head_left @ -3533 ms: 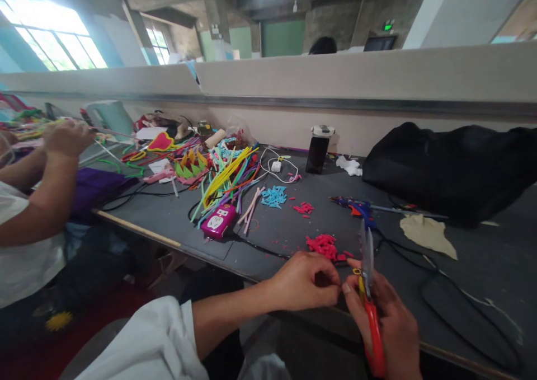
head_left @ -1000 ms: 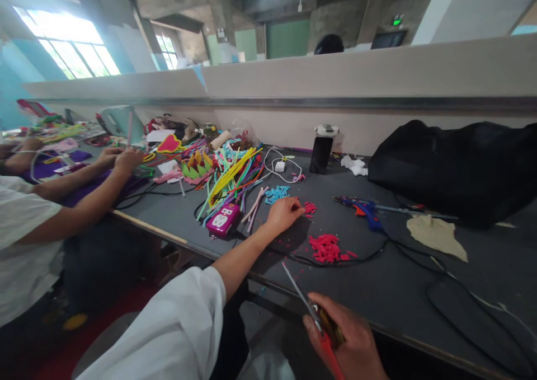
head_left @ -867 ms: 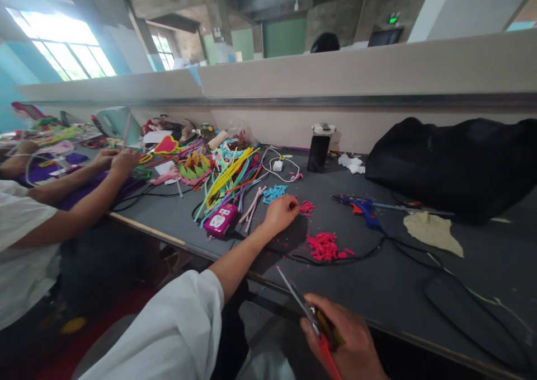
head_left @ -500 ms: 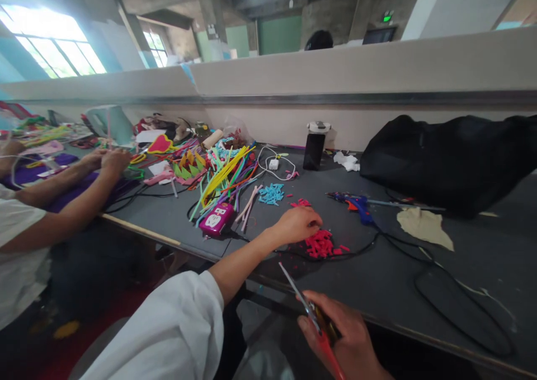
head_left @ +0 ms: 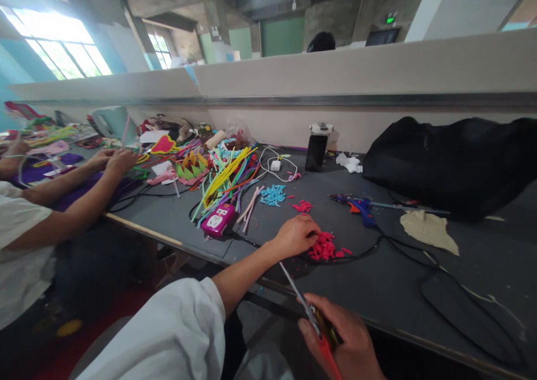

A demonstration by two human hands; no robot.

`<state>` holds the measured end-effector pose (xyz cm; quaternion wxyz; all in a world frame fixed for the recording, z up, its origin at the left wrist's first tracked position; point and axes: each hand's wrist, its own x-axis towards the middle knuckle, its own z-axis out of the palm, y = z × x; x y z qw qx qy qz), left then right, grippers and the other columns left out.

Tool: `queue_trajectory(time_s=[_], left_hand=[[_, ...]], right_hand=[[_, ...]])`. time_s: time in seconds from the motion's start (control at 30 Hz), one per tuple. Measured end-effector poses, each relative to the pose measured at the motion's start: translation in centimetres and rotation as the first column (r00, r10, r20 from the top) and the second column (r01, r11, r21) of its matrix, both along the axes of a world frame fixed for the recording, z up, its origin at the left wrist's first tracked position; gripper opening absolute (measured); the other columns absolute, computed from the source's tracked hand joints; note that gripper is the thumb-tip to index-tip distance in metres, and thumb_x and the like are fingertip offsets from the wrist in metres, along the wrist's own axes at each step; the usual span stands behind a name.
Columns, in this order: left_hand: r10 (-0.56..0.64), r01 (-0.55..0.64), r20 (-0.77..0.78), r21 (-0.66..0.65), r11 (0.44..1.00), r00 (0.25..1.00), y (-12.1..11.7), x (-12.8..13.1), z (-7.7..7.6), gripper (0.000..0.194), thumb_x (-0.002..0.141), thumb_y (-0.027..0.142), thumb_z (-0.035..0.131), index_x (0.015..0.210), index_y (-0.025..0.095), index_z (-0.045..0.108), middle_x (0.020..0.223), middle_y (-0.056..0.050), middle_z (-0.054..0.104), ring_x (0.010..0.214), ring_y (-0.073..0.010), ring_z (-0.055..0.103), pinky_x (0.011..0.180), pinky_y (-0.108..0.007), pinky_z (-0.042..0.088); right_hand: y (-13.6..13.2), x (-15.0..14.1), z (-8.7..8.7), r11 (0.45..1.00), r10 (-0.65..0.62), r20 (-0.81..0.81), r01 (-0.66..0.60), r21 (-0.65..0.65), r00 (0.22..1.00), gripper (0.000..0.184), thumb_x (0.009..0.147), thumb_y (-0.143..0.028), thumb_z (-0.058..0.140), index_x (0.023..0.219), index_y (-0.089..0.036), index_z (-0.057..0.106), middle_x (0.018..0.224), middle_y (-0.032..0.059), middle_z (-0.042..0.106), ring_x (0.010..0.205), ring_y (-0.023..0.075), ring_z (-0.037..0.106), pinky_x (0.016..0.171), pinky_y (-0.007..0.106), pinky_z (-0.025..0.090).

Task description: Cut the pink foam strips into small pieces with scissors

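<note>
My left hand [head_left: 296, 236] reaches over the table to the edge of a pile of short red pieces [head_left: 324, 247], which look like cut pipe cleaner. Its fingers are curled and pressed together at the pile, and what they pinch is hidden. Low in front of the table edge, my right hand [head_left: 344, 335] is wrapped around scissors [head_left: 308, 307] with a red handle, their narrow silver blade pointing up and left. Beyond my left hand lie a smaller group of red pieces [head_left: 302, 206] and a heap of blue pieces [head_left: 273, 195].
A blue glue gun [head_left: 363, 211] trails a black cord across the right side. A purple box [head_left: 218, 220], a bundle of coloured pipe cleaners [head_left: 229, 176], a bottle [head_left: 316, 150] and a black bag [head_left: 444, 164] stand around. A co-worker's hands [head_left: 119, 160] are at the left.
My left hand has moved slightly toward me, from above the red pieces down to the near pile's edge, uncovering the smaller red group. The right hand keeps the scissors almost still.
</note>
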<state>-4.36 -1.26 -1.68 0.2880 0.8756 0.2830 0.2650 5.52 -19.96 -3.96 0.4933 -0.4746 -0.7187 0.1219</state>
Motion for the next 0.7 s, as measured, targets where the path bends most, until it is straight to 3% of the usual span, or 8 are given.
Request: queue_trajectory(time_s=[0.2, 0.37, 0.43, 0.57, 0.7], left_hand=[[0.125, -0.097, 0.166, -0.168, 0.981, 0.978, 0.0, -0.2, 0.3, 0.009, 0.073, 0.015, 0.058, 0.075, 0.017, 0.066, 0.071, -0.001, 0.06, 0.068, -0.0128, 0.053, 0.068, -0.025, 0.041], [0.237, -0.104, 0.309, -0.393, 0.914, 0.921, 0.1, -1.0, 1.3, 0.011, 0.074, 0.023, 0.055, 0.077, 0.015, 0.061, 0.067, 0.0, 0.06, 0.054, -0.0085, 0.05, 0.056, -0.023, 0.04], [0.27, -0.017, 0.399, -0.535, 0.845, 0.876, -0.1, -1.2, 2.0, 0.013, 0.074, 0.026, 0.057, 0.08, 0.015, 0.061, 0.068, 0.0, 0.061, 0.05, -0.0072, 0.049, 0.055, -0.023, 0.041], [0.327, 0.284, 0.546, -0.755, 0.59, 0.771, -1.8, -1.2, 3.3, 0.019, 0.065, 0.026, 0.075, 0.076, 0.014, 0.065, 0.066, 0.001, 0.062, 0.052, -0.0069, 0.051, 0.056, -0.022, 0.04], [0.229, 0.392, 0.568, -0.757, 0.523, 0.791, -4.7, -0.6, 3.8, 0.019, 0.065, 0.026, 0.079, 0.076, 0.014, 0.071, 0.071, -0.002, 0.065, 0.06, -0.0083, 0.054, 0.06, -0.023, 0.041]], right_hand=[[-0.5, -0.3, -0.3, 0.995, -0.06, -0.048, 0.056, -0.08, 0.997, 0.024, 0.081, -0.025, 0.059, 0.104, -0.026, 0.065, 0.079, -0.0037, 0.074, 0.063, 0.01, 0.068, 0.062, 0.017, 0.053], [-0.3, 0.1, 0.1, 0.969, -0.194, -0.091, 0.176, -0.176, 0.977, 0.023, 0.082, -0.034, 0.061, 0.101, -0.024, 0.068, 0.078, -0.003, 0.074, 0.061, 0.0107, 0.068, 0.066, 0.018, 0.055], [0.0, 0.7, 0.8, 0.958, -0.239, -0.089, 0.22, -0.182, 0.967, 0.023, 0.082, -0.037, 0.062, 0.1, -0.024, 0.069, 0.075, -0.0029, 0.073, 0.057, 0.0105, 0.067, 0.062, 0.017, 0.054], [0.6, 2.2, 2.4, 0.921, -0.354, -0.092, 0.33, -0.205, 0.931, 0.026, 0.079, -0.041, 0.065, 0.099, -0.024, 0.07, 0.075, -0.0018, 0.073, 0.057, 0.012, 0.067, 0.061, 0.019, 0.055], [1.0, 3.4, 3.0, 0.874, -0.445, -0.267, 0.349, -0.338, 0.855, 0.041, 0.082, -0.046, 0.062, 0.113, -0.021, 0.066, 0.064, -0.0012, 0.068, 0.048, 0.0134, 0.061, 0.049, 0.023, 0.053]])
